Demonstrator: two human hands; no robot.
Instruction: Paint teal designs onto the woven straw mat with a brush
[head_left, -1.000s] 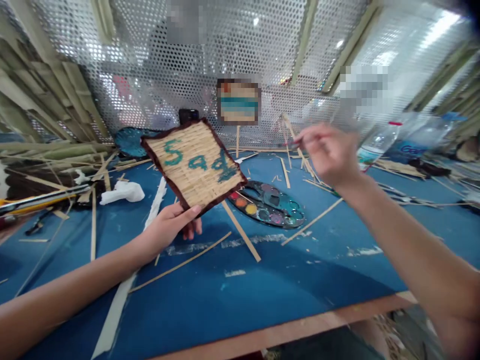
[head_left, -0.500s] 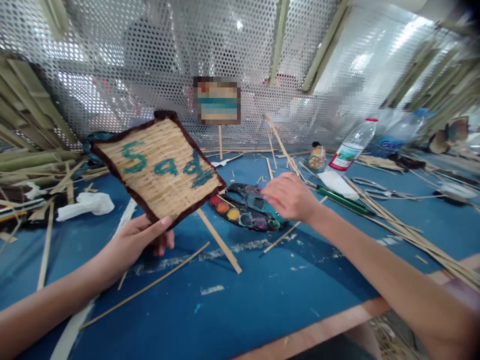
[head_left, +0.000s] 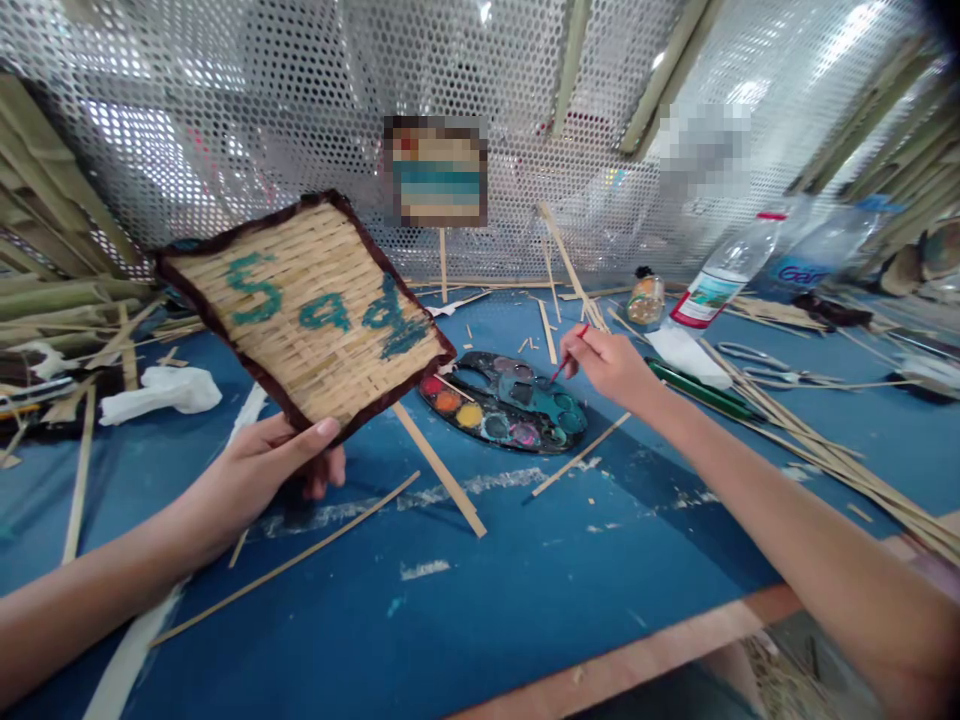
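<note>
- Left hand [head_left: 255, 470]: pinches the near corner of the mat [head_left: 300, 310], thumb on top, fingers beneath; holds it tilted above the desk [head_left: 525, 580], teal lettering facing up.
- Right hand [head_left: 611, 365]: closes on a red brush [head_left: 570, 353], tip down over the far side of the palette [head_left: 502, 405].
- Near the palette: strips [head_left: 439, 470] flat on the desk; further right, a bottle [head_left: 716, 285].

My left hand [head_left: 259, 470] held up near left, thumb on top, fingers curled beneath, clamped. My right hand [head_left: 611, 365] out far, right arm [head_left: 750, 490] extended, fingertips pinched.
</note>
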